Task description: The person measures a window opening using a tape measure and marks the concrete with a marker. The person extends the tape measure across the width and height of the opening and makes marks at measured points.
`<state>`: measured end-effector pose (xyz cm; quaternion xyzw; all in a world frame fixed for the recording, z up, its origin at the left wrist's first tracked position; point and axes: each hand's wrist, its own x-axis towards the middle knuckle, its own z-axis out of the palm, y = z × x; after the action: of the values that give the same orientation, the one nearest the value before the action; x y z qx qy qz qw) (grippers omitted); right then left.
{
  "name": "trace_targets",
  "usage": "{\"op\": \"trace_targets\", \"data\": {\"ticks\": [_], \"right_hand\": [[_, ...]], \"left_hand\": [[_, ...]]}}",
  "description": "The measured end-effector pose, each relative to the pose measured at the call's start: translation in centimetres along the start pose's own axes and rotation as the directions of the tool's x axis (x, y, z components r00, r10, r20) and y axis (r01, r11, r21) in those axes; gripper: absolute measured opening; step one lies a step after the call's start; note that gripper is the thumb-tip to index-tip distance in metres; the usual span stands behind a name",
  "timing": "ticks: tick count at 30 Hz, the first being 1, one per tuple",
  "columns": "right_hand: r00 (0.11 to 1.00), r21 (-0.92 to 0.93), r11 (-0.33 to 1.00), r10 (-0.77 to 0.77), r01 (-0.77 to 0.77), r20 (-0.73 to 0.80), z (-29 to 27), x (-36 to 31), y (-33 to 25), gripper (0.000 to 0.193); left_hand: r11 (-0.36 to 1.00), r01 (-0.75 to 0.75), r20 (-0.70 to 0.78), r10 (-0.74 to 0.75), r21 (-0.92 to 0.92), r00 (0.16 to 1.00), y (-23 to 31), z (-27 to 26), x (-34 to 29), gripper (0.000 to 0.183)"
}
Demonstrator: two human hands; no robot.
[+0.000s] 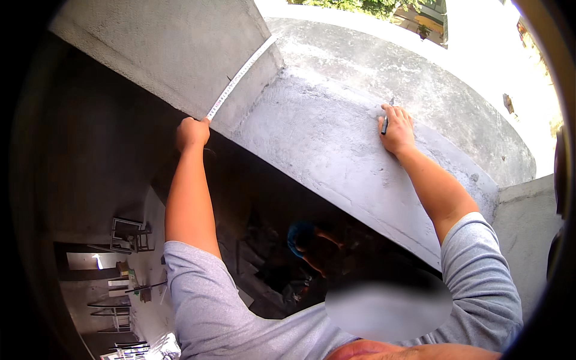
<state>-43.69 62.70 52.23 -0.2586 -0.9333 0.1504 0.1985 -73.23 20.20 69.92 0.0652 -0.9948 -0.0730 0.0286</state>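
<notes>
My left hand (192, 133) is closed on the near end of a white tape measure (241, 74), at the inner edge of the wall. From there the tape runs up along the side face of the opening to its far corner. Whether the tape's case sits inside my fist is hidden. Over on the right, my right hand (398, 129) rests on the rough grey concrete sill (318, 126), its fingers curled around a dark pen (384, 125). The pen's tip is hard to make out.
Beyond the sill lies a curved concrete ledge (384, 63) in bright light, with green leaves (360, 5) past it. A side wall (528, 222) bounds the right. In the dark room, a person in blue (298, 239) bends low; metal frames (127, 235) stand at lower left.
</notes>
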Motion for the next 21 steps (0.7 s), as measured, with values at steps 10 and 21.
{"op": "trace_targets", "data": {"ticks": [10, 21], "right_hand": [[0.999, 0.026, 1.0, 0.001, 0.0, -0.038, 0.6, 0.4, 0.5, 0.043], [1.0, 0.031, 0.999, 0.028, -0.028, 0.001, -0.3, 0.2, 0.4, 0.045]], "left_hand": [[0.984, -0.178, -0.175, 0.173, -0.015, 0.969, 3.8, -6.7, -6.9, 0.049], [0.967, -0.205, -0.64, 0.254, 0.152, 0.725, 5.4, -34.7, 0.6, 0.062]]}}
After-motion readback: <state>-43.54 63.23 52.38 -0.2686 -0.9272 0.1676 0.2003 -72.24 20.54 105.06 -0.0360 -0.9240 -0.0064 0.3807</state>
